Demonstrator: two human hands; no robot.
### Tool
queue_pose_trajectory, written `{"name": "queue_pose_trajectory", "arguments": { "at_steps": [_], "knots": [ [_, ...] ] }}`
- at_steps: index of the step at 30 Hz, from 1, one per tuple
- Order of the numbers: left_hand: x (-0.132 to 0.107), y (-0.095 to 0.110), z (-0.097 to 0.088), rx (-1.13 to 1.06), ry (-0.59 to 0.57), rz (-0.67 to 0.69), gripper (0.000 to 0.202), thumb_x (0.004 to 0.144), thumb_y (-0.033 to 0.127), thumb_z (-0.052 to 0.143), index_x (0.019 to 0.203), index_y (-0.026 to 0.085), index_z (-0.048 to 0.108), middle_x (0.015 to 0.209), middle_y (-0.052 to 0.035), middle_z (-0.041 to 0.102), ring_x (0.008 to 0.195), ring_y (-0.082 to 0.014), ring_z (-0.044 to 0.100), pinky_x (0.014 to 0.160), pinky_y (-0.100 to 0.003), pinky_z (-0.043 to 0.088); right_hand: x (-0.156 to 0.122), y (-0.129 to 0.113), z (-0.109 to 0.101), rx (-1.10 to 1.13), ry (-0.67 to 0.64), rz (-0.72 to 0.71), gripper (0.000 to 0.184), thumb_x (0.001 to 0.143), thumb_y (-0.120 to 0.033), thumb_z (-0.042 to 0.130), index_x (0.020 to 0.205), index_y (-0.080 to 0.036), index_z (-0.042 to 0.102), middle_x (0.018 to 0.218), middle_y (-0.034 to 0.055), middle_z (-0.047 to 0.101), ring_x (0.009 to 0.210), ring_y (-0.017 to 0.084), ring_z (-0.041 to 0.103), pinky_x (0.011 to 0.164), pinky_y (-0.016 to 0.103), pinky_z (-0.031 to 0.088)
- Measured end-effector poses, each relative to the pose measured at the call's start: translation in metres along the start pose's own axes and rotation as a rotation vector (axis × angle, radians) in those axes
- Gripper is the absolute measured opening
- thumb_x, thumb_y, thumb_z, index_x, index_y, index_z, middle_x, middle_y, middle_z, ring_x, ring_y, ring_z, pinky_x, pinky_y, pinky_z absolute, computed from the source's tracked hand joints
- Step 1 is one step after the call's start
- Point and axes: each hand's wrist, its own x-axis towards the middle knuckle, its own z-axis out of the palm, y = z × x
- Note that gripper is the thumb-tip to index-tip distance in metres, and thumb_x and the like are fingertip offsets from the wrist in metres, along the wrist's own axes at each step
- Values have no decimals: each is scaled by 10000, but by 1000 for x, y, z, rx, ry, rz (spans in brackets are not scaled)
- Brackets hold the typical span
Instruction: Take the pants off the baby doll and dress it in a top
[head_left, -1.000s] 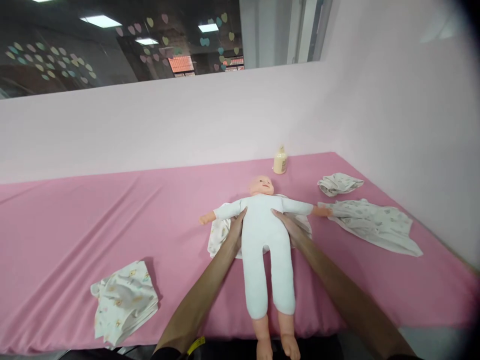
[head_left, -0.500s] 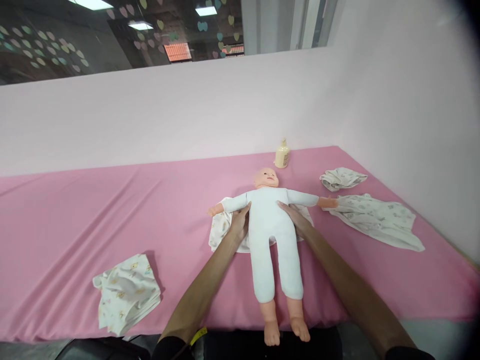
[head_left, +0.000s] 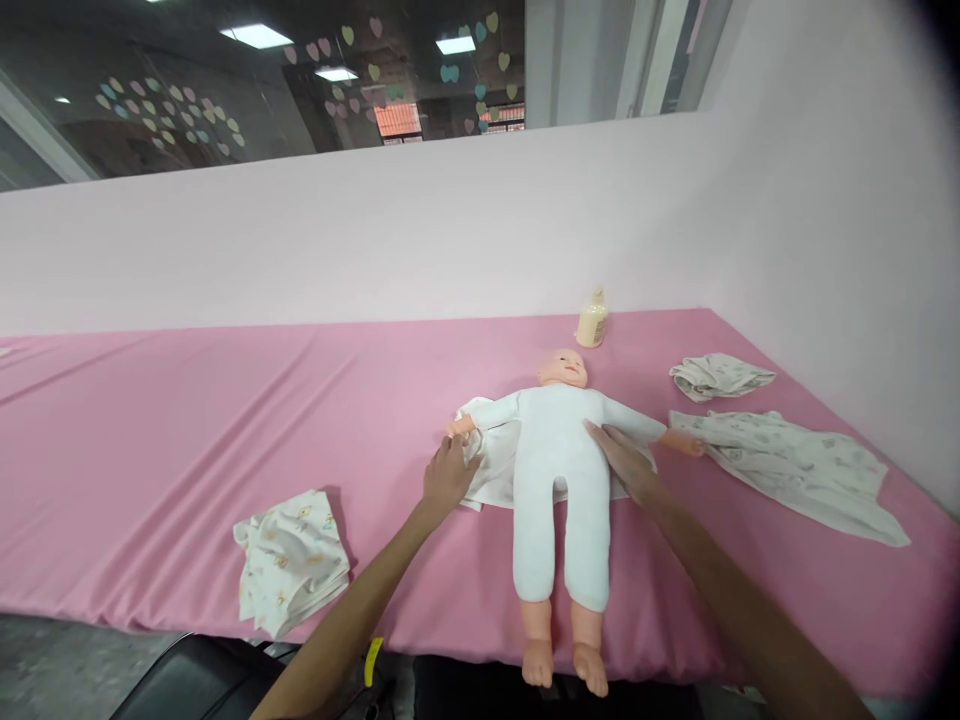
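Observation:
A baby doll (head_left: 558, 470) in a white bodysuit lies on its back on the pink table (head_left: 187, 430), arms spread, feet over the near edge. A white printed cloth (head_left: 496, 462) lies spread under its torso. My left hand (head_left: 448, 474) rests on the left edge of that cloth, just below the doll's hand, fingers closed on the fabric. My right hand (head_left: 627, 460) lies flat against the doll's right side, fingers stretched out.
A folded printed cloth (head_left: 291, 558) lies near the front edge at the left. Two more cloths lie at the right, one bunched (head_left: 718, 375), one spread (head_left: 795, 468). A cream bottle (head_left: 592, 322) stands by the pink back wall.
My left hand has moved away from the doll's side out to the left edge of the cloth and closed on it. My right hand stays at the doll's side.

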Motion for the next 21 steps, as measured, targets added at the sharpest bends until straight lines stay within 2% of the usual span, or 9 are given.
{"name": "queue_pose_trajectory", "arguments": {
  "at_steps": [3, 6, 8, 11, 13, 14, 17, 19, 21],
  "knots": [
    [-6, -2, 0, 201, -32, -54, 389, 923, 478, 468, 1126, 146, 483, 1183, -140, 585, 1066, -302, 606, 764, -361, 466, -9, -14, -2, -420, 99, -91, 434, 900, -570, 469, 954, -192, 675, 990, 145, 702, 963, 325, 641, 863, 440, 463],
    [-5, -3, 2, 263, -50, -57, 297, 966, 381, 365, 1049, 134, 507, 1079, -145, 627, 993, -315, 632, 739, -372, 448, -13, -39, 19, -844, 210, -351, 400, 960, -442, 398, 1105, -143, 620, 1077, 200, 647, 1011, 344, 603, 881, 457, 431],
    [-1, -6, 3, 282, -60, -43, 257, 970, 307, 319, 989, 149, 521, 1022, -133, 647, 950, -304, 644, 732, -365, 432, -8, -56, 47, -974, 116, -576, 357, 964, -374, 411, 1151, -132, 596, 1111, 191, 628, 1069, 338, 565, 936, 455, 405],
    [6, -18, -2, 214, -113, -10, 231, 962, 332, 353, 920, 180, 522, 1031, -109, 661, 954, -279, 642, 723, -333, 416, 13, -74, 93, -1018, -180, -819, 395, 944, -362, 491, 1274, -151, 537, 1262, 159, 583, 1180, 296, 510, 996, 398, 383],
    [10, -28, -7, 146, -152, 8, 251, 965, 395, 368, 920, 199, 518, 1038, -78, 670, 962, -244, 640, 714, -302, 417, 32, -77, 117, -1061, -335, -842, 452, 919, -362, 548, 1318, -155, 505, 1309, 145, 568, 1217, 281, 494, 1019, 385, 369],
    [12, -33, -9, 116, -152, 5, 266, 966, 426, 368, 943, 205, 514, 1036, -66, 673, 958, -230, 641, 706, -290, 418, 41, -77, 126, -1072, -368, -834, 480, 906, -375, 574, 1324, -150, 501, 1306, 146, 574, 1225, 284, 491, 1024, 389, 364],
    [18, -40, -10, 96, -70, -46, 350, 957, 502, 378, 1111, 203, 477, 1121, -80, 654, 973, -239, 643, 699, -295, 427, 62, -73, 144, -1095, -383, -799, 492, 877, -374, 628, 1293, -130, 527, 1265, 172, 598, 1222, 319, 494, 1034, 429, 339],
    [24, -39, -6, 162, -1, -77, 415, 948, 508, 405, 1231, 206, 433, 1215, -112, 610, 992, -271, 645, 717, -320, 433, 70, -70, 148, -1105, -380, -793, 448, 868, -353, 647, 1251, -134, 563, 1251, 184, 599, 1195, 336, 509, 1033, 451, 324],
    [32, -34, -1, 263, 25, -69, 418, 957, 490, 395, 1270, 216, 436, 1221, -129, 591, 978, -288, 653, 741, -341, 439, 75, -70, 149, -1102, -376, -795, 402, 866, -357, 655, 1202, -144, 598, 1228, 184, 602, 1151, 337, 531, 1008, 456, 339]
  ]
}}
